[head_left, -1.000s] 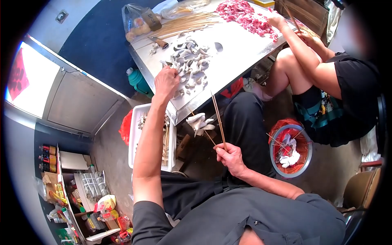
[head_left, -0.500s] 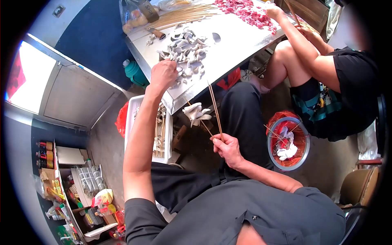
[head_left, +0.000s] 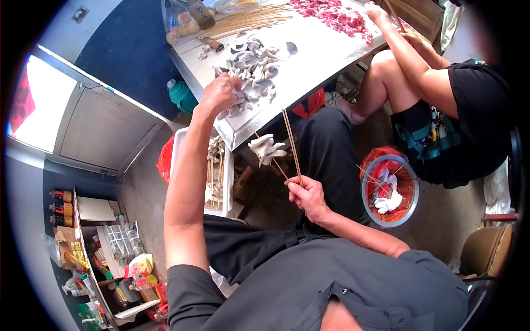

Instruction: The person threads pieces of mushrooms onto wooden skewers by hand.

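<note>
My left hand point(head_left: 220, 95) is at the near left edge of a pile of grey-white mushroom pieces point(head_left: 255, 69) on the white table point(head_left: 326, 52). Its fingers are curled together among the pieces; what they pinch is hidden. Past the table's near corner, my right hand point(head_left: 308, 197) grips thin wooden skewers point(head_left: 291, 143). Two of these point up side by side, bare. Another slants up to the left and carries a bunch of mushroom pieces point(head_left: 266, 149) partway along it.
Loose skewers point(head_left: 248, 21), a knife handle point(head_left: 211, 43), a plastic bag point(head_left: 179, 25) and red meat pieces point(head_left: 337, 19) lie on the table. Below are a white tray point(head_left: 227, 187) and a lined bin point(head_left: 413, 193). A person point(head_left: 480, 110) sits at right, hands near the meat.
Over the last second my left hand has shifted slightly left and down at the pile's edge. My right hand keeps its grip on the skewers. The other person's raised hand has moved a little.
</note>
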{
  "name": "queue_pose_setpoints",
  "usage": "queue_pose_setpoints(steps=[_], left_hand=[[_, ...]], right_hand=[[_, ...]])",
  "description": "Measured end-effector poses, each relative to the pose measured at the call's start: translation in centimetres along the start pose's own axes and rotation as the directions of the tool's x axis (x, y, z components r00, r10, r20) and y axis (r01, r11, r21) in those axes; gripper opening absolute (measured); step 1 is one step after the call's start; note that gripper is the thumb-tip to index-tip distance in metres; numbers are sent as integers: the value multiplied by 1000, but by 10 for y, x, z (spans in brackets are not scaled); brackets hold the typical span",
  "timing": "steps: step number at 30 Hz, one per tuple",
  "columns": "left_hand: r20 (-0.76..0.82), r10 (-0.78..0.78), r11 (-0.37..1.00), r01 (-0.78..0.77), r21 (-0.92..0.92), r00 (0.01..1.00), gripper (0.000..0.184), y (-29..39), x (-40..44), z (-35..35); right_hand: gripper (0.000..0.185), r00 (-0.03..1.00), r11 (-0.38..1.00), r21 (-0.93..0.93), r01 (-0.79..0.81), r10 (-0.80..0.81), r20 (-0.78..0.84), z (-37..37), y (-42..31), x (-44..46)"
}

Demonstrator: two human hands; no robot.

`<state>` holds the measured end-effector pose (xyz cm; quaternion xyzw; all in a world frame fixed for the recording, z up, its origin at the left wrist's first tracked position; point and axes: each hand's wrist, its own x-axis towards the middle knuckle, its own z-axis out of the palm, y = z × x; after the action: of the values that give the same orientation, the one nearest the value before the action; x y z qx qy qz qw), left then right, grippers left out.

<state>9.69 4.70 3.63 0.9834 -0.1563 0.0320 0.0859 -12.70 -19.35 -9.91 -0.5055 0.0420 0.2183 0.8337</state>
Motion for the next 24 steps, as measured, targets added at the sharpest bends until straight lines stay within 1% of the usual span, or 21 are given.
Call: queue_pose_setpoints(steps=[2, 3, 5, 6, 8, 9, 10, 11, 12, 13, 14, 16, 18, 20, 22, 23, 24], left_hand=[[-48, 2, 998, 1, 70, 999, 15, 3, -3, -3], [-48, 1, 998, 2, 71, 999, 15, 4, -5, -3], [-216, 49, 999, -51, -6, 975, 12, 1, -8, 1], [-217, 49, 999, -51, -5, 975, 12, -1, -10, 1], [-351, -68, 964, -29, -264, 934, 14, 1, -19, -1], [-451, -97, 937, -71, -341, 887, 12, 3, -25, 0], [-452, -96, 938, -71, -339, 887, 12, 10, -33, -2], [-396, -247, 833, -14, -552, 884, 13, 17, -42, -4], [-307, -380, 679, 38, -734, 873, 14, 22, -51, -5], [-280, -417, 560, 3, -828, 865, 16, 21, -58, 1], [-214, -462, 419, -1, -908, 861, 14, 23, -66, 6], [-197, -493, 259, -74, -963, 847, 14, 34, -83, 17], [-125, -514, 89, -92, -992, 848, 15, 40, -95, 27], [-48, -517, -47, -84, -995, 855, 17, 47, -105, 32], [-24, -526, -118, -101, -988, 850, 18, 56, -112, 34], [-24, -527, -119, -101, -988, 850, 18, 59, -115, 35], [-7, -532, -168, -113, -979, 847, 17, 63, -118, 35]], right_hand=[[14, 1000, 1000, 2, -8, 8, 4, 0, 0, -1], [14, 1000, 1000, 1, -12, 12, 4, 0, 0, -1], [14, 1000, 1000, 1, -16, 16, 5, 1, -1, -1], [14, 1000, 1000, 5, -17, 16, 7, 1, -1, -1], [14, 1000, 1000, 9, -15, 15, 10, 1, -2, -1], [14, 1000, 1000, 9, -16, 15, 7, 2, -2, -1], [14, 1000, 1000, 9, -16, 16, 5, 2, -1, -1], [14, 1000, 1000, 9, -15, 14, 8, 3, -1, -1], [14, 1000, 1000, 11, -11, 11, 9, 3, 0, 0], [14, 1000, 1000, 14, -8, 8, 9, 4, 1, 0], [14, 1000, 1000, 14, -10, 10, 12, 5, 0, 0], [14, 999, 1000, 31, -3, 2, 32, 7, -1, 0], [14, 999, 1000, 28, -5, 4, 43, 10, -2, -1], [15, 999, 1000, 26, -3, 2, 51, 11, -1, -1], [15, 998, 1000, 14, 7, -8, 58, 11, 0, -1], [15, 998, 1000, 13, 7, -7, 58, 12, 0, -1], [15, 998, 1000, 17, 8, -9, 56, 11, 0, -1]])
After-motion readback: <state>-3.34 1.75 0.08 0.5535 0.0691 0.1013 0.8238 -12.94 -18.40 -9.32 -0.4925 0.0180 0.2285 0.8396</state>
